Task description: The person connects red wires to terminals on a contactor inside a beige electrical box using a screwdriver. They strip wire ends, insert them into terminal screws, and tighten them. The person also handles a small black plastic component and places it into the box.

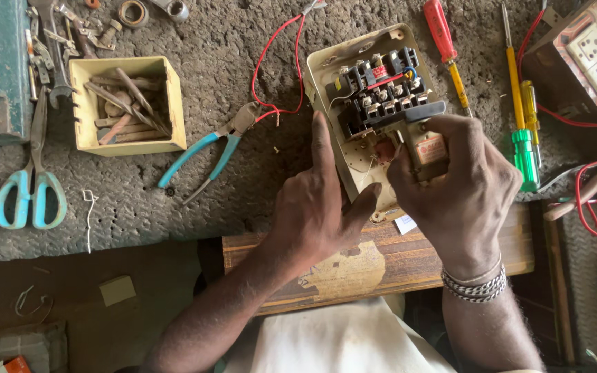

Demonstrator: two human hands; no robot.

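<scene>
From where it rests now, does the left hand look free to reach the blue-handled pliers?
Probably yes. The left hand only steadies the cream switch box, and the blue-handled pliers lie just to its left on bare bench, with nothing between them.

A cream-coloured casing is seen on the switch box [361, 124], with a black block inside and a dull red knob — thin red wire [271, 62] is looped beside it. Light blue handles are shown on the pliers [202, 155] and the scissors [29, 197]. The screwdriver [447, 45] is coloured red and yellow; another [525, 148] green. A pale yellow box [127, 105] is set on the speckled grey worktop [139, 200]. The wooden board [381, 266] is streaked brown.
</scene>
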